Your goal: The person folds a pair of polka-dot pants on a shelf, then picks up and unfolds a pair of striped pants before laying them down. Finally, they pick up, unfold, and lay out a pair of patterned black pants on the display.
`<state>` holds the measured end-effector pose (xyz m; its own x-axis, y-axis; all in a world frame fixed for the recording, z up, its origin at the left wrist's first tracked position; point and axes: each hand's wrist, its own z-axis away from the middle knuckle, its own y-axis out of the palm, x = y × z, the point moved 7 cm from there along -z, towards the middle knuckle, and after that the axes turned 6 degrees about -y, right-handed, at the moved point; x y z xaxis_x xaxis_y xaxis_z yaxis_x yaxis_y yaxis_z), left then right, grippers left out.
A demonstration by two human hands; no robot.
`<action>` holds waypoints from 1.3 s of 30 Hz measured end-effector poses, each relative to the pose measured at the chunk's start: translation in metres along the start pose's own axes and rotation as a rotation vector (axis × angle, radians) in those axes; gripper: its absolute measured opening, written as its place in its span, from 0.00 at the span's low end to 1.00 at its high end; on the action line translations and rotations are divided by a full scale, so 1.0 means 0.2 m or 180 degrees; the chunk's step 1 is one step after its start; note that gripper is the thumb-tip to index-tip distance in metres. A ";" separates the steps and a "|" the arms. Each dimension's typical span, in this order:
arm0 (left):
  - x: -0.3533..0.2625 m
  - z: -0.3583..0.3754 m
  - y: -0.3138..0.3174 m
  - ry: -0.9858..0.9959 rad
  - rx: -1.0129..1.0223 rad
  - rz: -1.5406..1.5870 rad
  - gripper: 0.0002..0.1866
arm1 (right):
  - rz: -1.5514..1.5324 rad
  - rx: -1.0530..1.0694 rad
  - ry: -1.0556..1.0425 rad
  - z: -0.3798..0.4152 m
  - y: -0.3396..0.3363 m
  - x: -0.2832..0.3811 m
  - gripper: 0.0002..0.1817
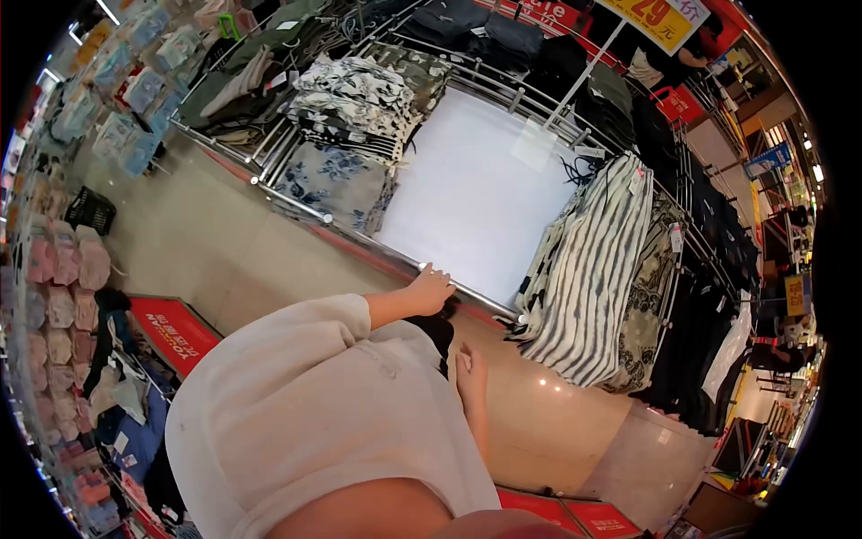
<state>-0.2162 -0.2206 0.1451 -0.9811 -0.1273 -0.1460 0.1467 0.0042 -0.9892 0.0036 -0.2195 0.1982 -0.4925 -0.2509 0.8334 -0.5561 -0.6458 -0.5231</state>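
Observation:
My left hand [431, 289] is at the near edge of a display table, its fingers curled over the metal rail [480, 299]. Lower down, my right hand [470, 365] hangs beside my body with loosely bent fingers and nothing visible in it. Past the rail lies a white display board [480, 184]. On its left sit folded black-and-white patterned clothes [350, 103] and a grey garment with blue flowers [337, 187]. Striped cream-and-black trousers [597, 269] drape over the right side, next to a dark patterned garment [645, 310].
Dark folded clothes [507, 40] line the far side below a yellow price sign [660, 22]. Packaged goods [135, 90] hang at the left, near a black basket [90, 211]. A red sign panel [175, 331] stands behind my left side. Another person [696, 54] is at the upper right.

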 end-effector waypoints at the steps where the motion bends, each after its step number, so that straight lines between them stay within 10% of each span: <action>1: 0.01 0.03 -0.02 0.0096 0.0424 -0.0012 0.20 | -0.0029 -0.0037 -0.0020 0.06 0.07 -0.05 0.20; 8: 0.34 0.38 -0.14 0.0065 0.1276 0.0261 0.18 | -0.0010 0.0549 0.0712 0.32 0.50 -0.25 0.23; 14: 0.95 0.51 -0.40 -0.0516 -0.0804 0.0546 0.30 | 0.0131 0.0277 0.0765 0.21 0.73 0.07 0.24; 18: 1.42 0.60 -0.40 -0.0722 -0.0180 0.0174 0.37 | 0.0291 0.0194 0.0740 0.07 0.99 0.28 0.23; 20: 1.61 0.69 -0.33 -0.0608 0.1407 0.0161 0.42 | 0.0158 0.0065 0.0723 0.03 1.15 0.41 0.23; 22: 1.77 0.74 -0.17 0.0060 0.1209 0.0131 0.43 | 0.0053 -0.0078 0.0671 0.00 1.28 0.56 0.23; 25: 1.82 0.78 -0.21 0.0953 0.0413 0.0058 0.43 | -0.0526 -0.0012 0.0902 0.03 1.52 0.71 0.23; 27: 1.89 0.76 -0.22 0.0233 0.0590 0.1336 0.42 | -0.0489 0.0161 0.1006 0.11 1.67 0.75 0.23; 39: 1.89 0.76 -0.18 0.0693 0.0017 0.0153 0.36 | -0.0169 -0.0163 0.1655 0.59 2.08 0.80 0.24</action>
<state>-0.5724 -0.4186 0.1278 -0.9770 0.0901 -0.1934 0.1942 -0.0003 -0.9810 -0.2273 -0.6129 0.1348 -0.7228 0.1806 0.6670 -0.6149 -0.6086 -0.5015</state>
